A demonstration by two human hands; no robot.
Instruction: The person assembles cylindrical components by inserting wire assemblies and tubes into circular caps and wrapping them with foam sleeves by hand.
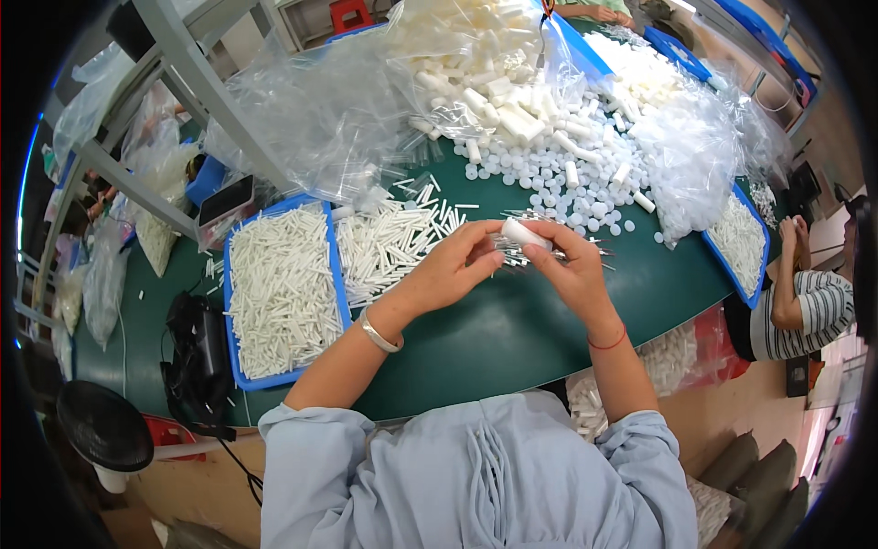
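My right hand (578,274) pinches a short white plastic tube (526,235) above the green table. Its thumb lies along the near side, fingers behind. My left hand (448,267) is just to the left, thumb and forefinger apart, with the forefinger's tip close to the tube's left end; whether it touches I cannot tell. Thin metal-tipped rods (596,253) lie on the table behind and under my hands, partly hidden. Beyond them spread many small round translucent white caps (585,197). Loose thin white sticks (393,240) are heaped beside my left hand.
A blue tray (345,291) full of thin white sticks stands left. Bagged white tubes (494,91) pile up at the back. A grey metal frame (215,101) rises back left, near a phone (227,199). Another person (800,297) sits at right by a second blue tray (757,293).
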